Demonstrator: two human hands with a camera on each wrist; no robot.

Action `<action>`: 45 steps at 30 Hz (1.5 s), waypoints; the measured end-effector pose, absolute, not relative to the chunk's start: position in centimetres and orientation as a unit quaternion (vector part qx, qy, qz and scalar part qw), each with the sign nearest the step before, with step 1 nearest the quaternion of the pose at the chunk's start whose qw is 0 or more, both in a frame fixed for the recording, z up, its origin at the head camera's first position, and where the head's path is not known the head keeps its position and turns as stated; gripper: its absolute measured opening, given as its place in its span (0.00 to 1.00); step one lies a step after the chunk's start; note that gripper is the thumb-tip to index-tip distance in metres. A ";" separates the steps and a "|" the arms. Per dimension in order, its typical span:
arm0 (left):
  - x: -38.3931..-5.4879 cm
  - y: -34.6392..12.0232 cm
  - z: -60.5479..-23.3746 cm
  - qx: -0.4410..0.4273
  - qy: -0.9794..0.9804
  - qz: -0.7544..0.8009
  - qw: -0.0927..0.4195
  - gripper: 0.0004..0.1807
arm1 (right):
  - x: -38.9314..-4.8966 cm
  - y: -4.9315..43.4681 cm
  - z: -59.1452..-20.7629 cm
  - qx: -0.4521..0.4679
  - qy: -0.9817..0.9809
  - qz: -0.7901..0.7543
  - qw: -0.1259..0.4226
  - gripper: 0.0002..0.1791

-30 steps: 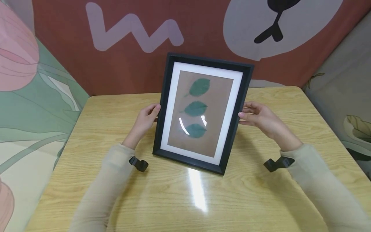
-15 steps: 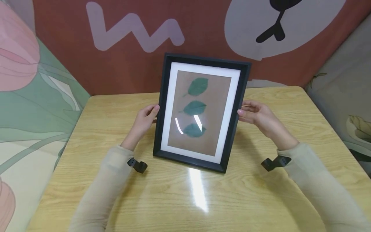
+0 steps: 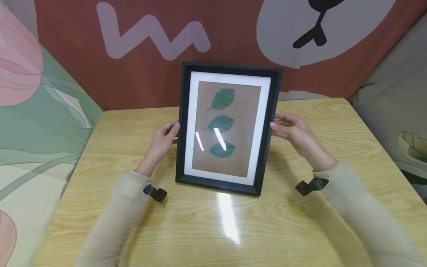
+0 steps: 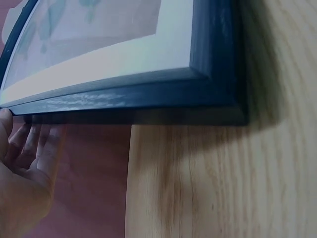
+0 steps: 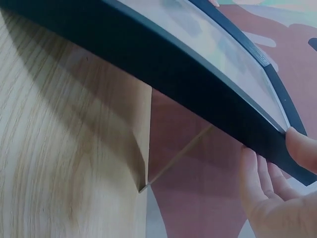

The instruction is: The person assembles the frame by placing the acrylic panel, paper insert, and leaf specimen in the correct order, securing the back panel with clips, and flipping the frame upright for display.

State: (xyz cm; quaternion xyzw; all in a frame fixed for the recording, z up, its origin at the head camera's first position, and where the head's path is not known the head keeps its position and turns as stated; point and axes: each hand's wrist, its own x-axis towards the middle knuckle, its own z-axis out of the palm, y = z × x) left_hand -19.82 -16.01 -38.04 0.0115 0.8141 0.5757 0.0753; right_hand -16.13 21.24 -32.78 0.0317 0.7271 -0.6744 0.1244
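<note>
A black picture frame [image 3: 265,148] with a white mat and three green leaves on brown backing stands nearly upright, leaning back, over the wooden table. Its left side is held by my left hand [image 3: 161,142], thumb on the front edge and fingers reaching behind. On the opposite side my right hand [image 3: 301,139] pinches the edge the same way, thumb in front. The right wrist view shows a thin support leg [image 5: 173,159] slanting from behind the frame down to the table. Fingertips behind the frame are partly hidden.
The wooden table [image 3: 207,230] carries a bright light reflection in front of the frame. A reddish patterned backdrop [image 3: 143,81] rises behind the table's far edge, with leafy printed panels [image 3: 63,111] at the sides. Each wrist wears a small black camera [image 3: 156,193].
The frame has turned slightly straighter, its top moving left and its lower right corner rising a little in view. Both hands have shifted slightly left with it and still hold its sides.
</note>
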 end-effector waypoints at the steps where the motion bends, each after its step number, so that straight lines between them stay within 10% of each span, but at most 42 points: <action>1: -19.8 -16.0 -38.1 0.011 0.815 0.575 0.076 0.28 | -16.2 21.2 -32.8 0.033 0.726 -0.676 0.122 0.36; 45: -16.7 -17.4 -38.0 0.084 0.798 0.586 0.111 0.24 | -17.6 20.7 -33.1 0.052 0.701 -0.702 0.120 0.40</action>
